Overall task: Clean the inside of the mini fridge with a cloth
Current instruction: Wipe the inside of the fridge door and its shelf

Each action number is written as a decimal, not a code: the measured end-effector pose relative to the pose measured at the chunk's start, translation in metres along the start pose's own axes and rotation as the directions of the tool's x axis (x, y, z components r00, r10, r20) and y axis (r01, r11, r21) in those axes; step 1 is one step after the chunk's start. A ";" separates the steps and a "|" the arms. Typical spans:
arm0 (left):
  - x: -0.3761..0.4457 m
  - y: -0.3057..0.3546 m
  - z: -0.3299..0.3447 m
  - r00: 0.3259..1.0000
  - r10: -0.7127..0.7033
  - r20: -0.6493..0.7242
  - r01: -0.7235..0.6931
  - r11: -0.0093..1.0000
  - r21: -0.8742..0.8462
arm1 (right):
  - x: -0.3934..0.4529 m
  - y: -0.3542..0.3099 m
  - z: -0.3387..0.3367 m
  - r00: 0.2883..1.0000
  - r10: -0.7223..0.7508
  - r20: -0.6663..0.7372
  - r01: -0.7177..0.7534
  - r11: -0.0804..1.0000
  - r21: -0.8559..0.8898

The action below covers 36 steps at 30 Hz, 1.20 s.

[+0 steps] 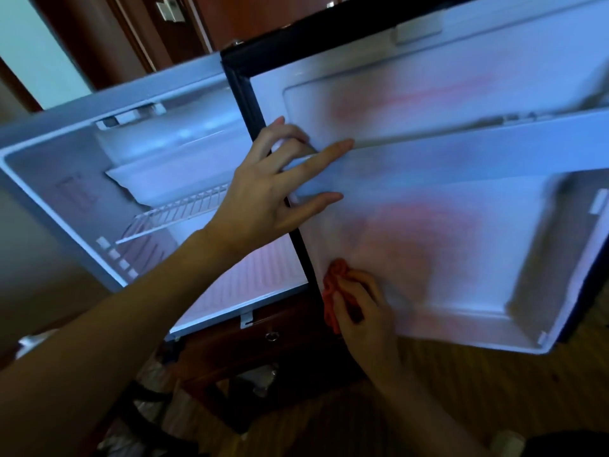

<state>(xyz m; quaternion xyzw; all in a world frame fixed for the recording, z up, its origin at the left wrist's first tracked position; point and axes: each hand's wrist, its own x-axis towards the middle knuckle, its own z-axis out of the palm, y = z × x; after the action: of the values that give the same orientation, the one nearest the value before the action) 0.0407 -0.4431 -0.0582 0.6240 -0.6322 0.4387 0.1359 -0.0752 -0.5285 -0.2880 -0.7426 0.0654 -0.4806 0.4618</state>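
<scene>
The white mini fridge stands open at the left, with a wire shelf and a small freezer box inside. Its door swings open to the right and shows a white inner liner with a shelf rail across it. My left hand rests on the hinge end of that rail, fingers spread and mostly straight. My right hand grips a bunched red cloth and presses it against the lower left corner of the door liner.
The fridge sits on a dark wooden cabinet with a small round drawer knob. Below lies a wooden floor, with crumpled plastic bags at the lower left. A wooden room door stands behind the fridge.
</scene>
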 end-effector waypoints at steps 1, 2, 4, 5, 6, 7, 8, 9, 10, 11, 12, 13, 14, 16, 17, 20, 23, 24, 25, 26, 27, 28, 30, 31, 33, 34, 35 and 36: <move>0.000 0.000 0.000 1.000 0.000 0.001 0.000 1.000 0.000 | -0.002 -0.002 -0.002 0.999 0.031 0.008 -0.031 1.000 0.000; 0.000 0.001 0.000 1.000 0.001 -0.001 -0.001 1.000 0.003 | 0.000 -0.007 -0.003 0.998 0.056 0.008 -0.056 0.998 0.007; 0.000 0.002 0.001 1.000 0.003 -0.009 -0.003 1.000 0.017 | 0.016 -0.023 -0.004 0.998 0.054 -0.015 -0.053 0.997 0.050; -0.001 0.001 0.001 1.000 0.006 -0.013 -0.005 1.000 0.022 | 0.028 -0.034 -0.003 0.999 0.012 -0.035 -0.010 0.997 0.080; -0.001 0.001 0.001 1.000 0.008 -0.015 -0.008 1.000 0.026 | 0.041 -0.045 -0.003 0.997 -0.054 -0.059 0.060 0.993 0.107; -0.001 0.001 0.002 1.000 0.008 -0.015 -0.008 1.000 0.025 | 0.052 -0.054 -0.002 0.989 -0.127 -0.081 0.137 0.983 0.122; 0.000 0.001 0.002 1.000 0.008 -0.015 -0.008 1.000 0.022 | 0.061 -0.061 0.000 0.977 -0.187 -0.102 0.199 0.972 0.123; 0.000 0.001 0.002 1.000 0.009 -0.018 -0.009 1.000 0.020 | 0.066 -0.064 0.002 0.970 -0.214 -0.118 0.228 0.967 0.113; 0.001 0.001 0.003 1.000 0.011 -0.020 -0.011 1.000 0.017 | 0.066 -0.064 0.004 0.971 -0.205 -0.126 0.219 0.970 0.107; 0.002 0.001 0.003 1.000 0.011 -0.021 -0.011 1.000 0.018 | 0.062 -0.061 0.006 0.977 -0.173 -0.128 0.187 0.976 0.111; 0.002 0.001 0.003 1.000 0.008 -0.019 -0.008 1.000 0.022 | 0.054 -0.054 0.008 0.983 -0.135 -0.125 0.149 0.982 0.117; 0.002 0.002 0.004 1.000 0.006 -0.016 -0.005 1.000 0.027 | 0.044 -0.047 0.008 0.988 -0.101 -0.121 0.115 0.986 0.120; 0.002 0.002 0.004 1.000 0.004 -0.015 -0.003 1.000 0.030 | 0.033 -0.038 0.008 0.992 -0.067 -0.108 0.081 0.989 0.126; 0.003 0.002 0.006 1.000 0.000 -0.021 0.001 1.000 0.030 | 0.015 -0.019 0.005 0.998 0.017 -0.060 -0.009 0.992 0.129; 0.002 0.002 0.006 1.000 -0.001 -0.027 0.002 1.000 0.029 | 0.007 -0.012 0.001 0.998 0.059 -0.030 -0.055 0.991 0.121; 0.002 0.002 0.006 0.999 0.000 -0.037 0.001 1.000 0.025 | -0.008 -0.001 -0.006 0.990 0.138 0.040 -0.140 0.988 0.067; 0.003 0.002 0.005 0.999 0.003 -0.036 -0.002 1.000 0.014 | 0.006 -0.015 -0.005 0.988 0.157 0.015 -0.158 0.983 0.093; 0.003 0.002 0.005 0.999 0.002 -0.032 -0.002 1.000 0.015 | 0.018 -0.025 -0.003 0.990 0.140 -0.008 -0.138 0.985 0.104; 0.003 0.002 0.005 1.000 0.001 -0.026 -0.001 1.000 0.015 | 0.032 -0.035 -0.002 0.994 0.104 -0.040 -0.098 0.987 0.128; 0.002 0.002 0.004 1.000 0.002 -0.022 -0.002 1.000 0.011 | 0.046 -0.045 -0.001 0.996 0.055 -0.075 -0.042 0.986 0.162; 0.003 0.001 0.003 1.000 0.003 -0.021 -0.003 1.000 0.005 | 0.059 -0.053 0.001 0.994 0.006 -0.106 0.014 0.982 0.188; 0.003 0.002 0.003 1.000 0.001 -0.020 -0.001 1.000 -0.001 | 0.069 -0.059 0.001 0.991 -0.035 -0.128 0.060 0.979 0.196; 0.005 0.003 0.004 1.000 0.003 -0.017 -0.003 1.000 -0.012 | 0.076 -0.061 -0.001 0.986 -0.083 -0.143 0.108 0.978 0.177; 0.006 0.004 0.005 1.000 0.004 -0.019 -0.005 1.000 -0.016 | 0.071 -0.058 -0.002 0.988 -0.082 -0.132 0.103 0.981 0.163; 0.006 0.004 0.007 0.999 0.000 -0.036 -0.001 1.000 -0.013 | 0.053 -0.046 -0.006 0.996 -0.029 -0.085 0.040 0.991 0.131; 0.006 0.004 0.008 0.999 -0.004 -0.044 0.003 1.000 -0.010 | 0.044 -0.040 -0.008 0.999 0.009 -0.049 -0.003 0.993 0.116; 0.005 0.004 0.008 0.999 -0.007 -0.050 0.006 1.000 -0.008 | 0.036 -0.035 -0.010 0.999 0.046 -0.009 -0.045 0.993 0.108; 0.005 0.004 0.008 0.999 -0.005 -0.052 0.005 1.000 -0.010 | 0.029 -0.030 -0.013 0.996 0.082 0.023 -0.084 0.991 0.100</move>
<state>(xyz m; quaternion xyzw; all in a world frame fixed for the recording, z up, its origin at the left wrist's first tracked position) 0.0390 -0.4532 -0.0611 0.6133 -0.6291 0.4513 0.1565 -0.0802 -0.5349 -0.2448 -0.7196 0.0677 -0.4566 0.5188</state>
